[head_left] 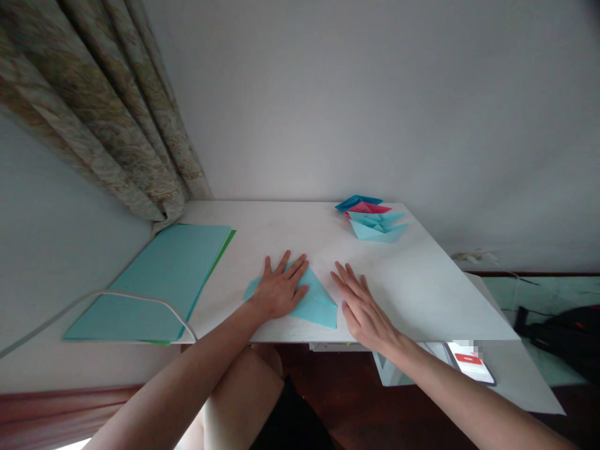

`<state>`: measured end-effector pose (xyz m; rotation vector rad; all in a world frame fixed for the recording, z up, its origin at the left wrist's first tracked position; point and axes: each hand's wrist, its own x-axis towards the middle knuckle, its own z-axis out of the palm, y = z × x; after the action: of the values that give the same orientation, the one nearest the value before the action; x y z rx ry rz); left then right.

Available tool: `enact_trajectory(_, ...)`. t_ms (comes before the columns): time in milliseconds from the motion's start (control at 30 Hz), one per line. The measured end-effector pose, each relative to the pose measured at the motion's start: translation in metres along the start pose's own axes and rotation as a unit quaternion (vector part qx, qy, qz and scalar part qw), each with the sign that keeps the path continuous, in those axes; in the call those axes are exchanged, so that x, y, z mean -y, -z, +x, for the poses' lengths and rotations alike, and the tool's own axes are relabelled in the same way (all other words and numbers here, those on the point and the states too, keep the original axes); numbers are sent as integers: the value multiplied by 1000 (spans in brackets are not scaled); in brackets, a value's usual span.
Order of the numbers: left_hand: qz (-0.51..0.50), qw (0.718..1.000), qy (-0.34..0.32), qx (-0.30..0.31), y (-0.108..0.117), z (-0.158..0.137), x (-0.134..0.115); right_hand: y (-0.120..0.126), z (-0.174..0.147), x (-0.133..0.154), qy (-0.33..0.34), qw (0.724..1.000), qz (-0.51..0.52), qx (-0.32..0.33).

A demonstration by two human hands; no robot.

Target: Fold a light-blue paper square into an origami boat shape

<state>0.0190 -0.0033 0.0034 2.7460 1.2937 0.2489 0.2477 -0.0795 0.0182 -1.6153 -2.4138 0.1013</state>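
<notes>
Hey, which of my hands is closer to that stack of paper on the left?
Left. Your left hand lies on the folded paper, right of the stack; your right hand is farther right, past it.

Desk (pixel 285 226) rear free, boats (pixel 379 235) R; cable (pixel 139 296) poss. raised.

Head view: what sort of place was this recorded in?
Probably a room in a home, though that is a judgement: a patterned curtain hangs beside a plain white desk, and folded paper boats sit near the desk's far edge.
</notes>
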Motion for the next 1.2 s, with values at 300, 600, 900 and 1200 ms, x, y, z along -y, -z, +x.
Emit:
enact_trajectory(300, -15, 992, 116, -48, -5, 15, 1, 3, 36, 19, 87, 993, 19, 76)
enact_trajectory(600, -116, 991, 59, -21, 12, -11, 42, 0, 68, -1, 148, 985, 54, 69)
enact_trajectory(900, -145, 988, 42, -44, 9, -11, 49, -8, 95, -1, 237, 968, 85, 18)
enact_trajectory(1200, -132, 990, -34, -39, 16, -21, 41, -1, 95, 3, 228, 968, 102, 10)
